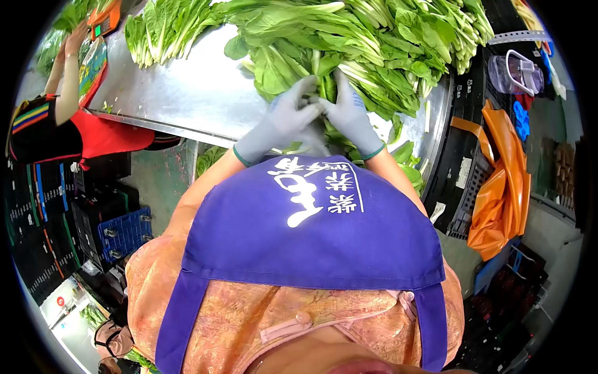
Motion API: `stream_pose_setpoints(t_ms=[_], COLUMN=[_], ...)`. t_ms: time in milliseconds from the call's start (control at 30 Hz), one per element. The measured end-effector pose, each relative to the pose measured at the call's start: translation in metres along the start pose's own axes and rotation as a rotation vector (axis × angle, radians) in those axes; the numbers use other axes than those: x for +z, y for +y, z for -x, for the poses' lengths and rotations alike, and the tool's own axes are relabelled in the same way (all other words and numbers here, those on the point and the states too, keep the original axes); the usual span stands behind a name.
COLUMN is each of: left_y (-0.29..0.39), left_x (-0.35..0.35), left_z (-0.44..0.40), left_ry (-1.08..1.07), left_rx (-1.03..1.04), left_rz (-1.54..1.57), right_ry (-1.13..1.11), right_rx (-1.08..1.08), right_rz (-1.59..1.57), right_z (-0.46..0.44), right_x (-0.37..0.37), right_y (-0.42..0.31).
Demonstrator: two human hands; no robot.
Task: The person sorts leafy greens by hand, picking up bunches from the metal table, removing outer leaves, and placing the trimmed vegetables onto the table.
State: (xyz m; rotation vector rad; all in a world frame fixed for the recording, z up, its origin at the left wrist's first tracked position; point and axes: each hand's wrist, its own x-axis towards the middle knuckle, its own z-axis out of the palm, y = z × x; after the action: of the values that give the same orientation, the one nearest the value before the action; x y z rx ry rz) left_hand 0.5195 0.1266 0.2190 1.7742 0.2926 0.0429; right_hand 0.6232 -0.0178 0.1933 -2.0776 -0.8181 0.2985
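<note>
Plainly, a purple-blue apron (pixel 311 255) fills most of the view, its bib lettered in large white brush strokes beside smaller white Chinese characters; 紫 can be made out, while the others are too slanted to read with certainty. The bib also covers part of the near side of the metal table (pixel 187 96). Across the table's far side spreads a big heap of leafy greens (pixel 398 47), with a smaller pile (pixel 165 34) apart from it on the left. Black crates (pixel 470 181) line the right, an orange plastic sheet (pixel 501 199) draped beside them. At the left, another person (pixel 112 137) in red and black stands near an orange scale (pixel 104 20) with a lit green display.

Both hands wear grey gloves, the right one faintly printed in blue. The left hand (pixel 283 118) and right hand (pixel 349 115) meet at the heap's near edge, fingers bent around a small bunch (pixel 324 81). It lies between them, stems partly hidden; how firmly it is squeezed cannot be told.
</note>
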Motion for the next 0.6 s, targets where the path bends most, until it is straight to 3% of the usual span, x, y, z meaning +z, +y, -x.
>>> stream_pose_setpoints(t_ms=[67,167,300,367,533,600], left_y=[0.013,0.024,0.040,0.047,0.082,0.081], left_x=[0.005,-0.010,-0.033,-0.038,-0.017,-0.003], left_z=[0.013,0.016,0.015,0.008,-0.005,-0.010], left_ry=[-0.036,-0.210,-0.057,0.039,-0.120,-0.151], left_rx=[-0.015,-0.054,0.150,0.185,0.277,0.572], left_rz=[0.187,0.159,-0.104,-0.095,-0.169,-0.342], right_ry=[-0.063,-0.211,-0.202,-0.146,-0.100,-0.120], right_rx=[0.049,0.075,-0.008,-0.053,-0.206,-0.234], right_rz=[-0.227,-0.119,0.228,0.295,0.513,0.550], right_z=[0.006,0.019,0.046,0.056,0.063,0.066], right_x=[-0.008,-0.050,-0.119,-0.145,-0.170,-0.174], right_y=[0.002,-0.004,-0.009,-0.017,-0.053,-0.060])
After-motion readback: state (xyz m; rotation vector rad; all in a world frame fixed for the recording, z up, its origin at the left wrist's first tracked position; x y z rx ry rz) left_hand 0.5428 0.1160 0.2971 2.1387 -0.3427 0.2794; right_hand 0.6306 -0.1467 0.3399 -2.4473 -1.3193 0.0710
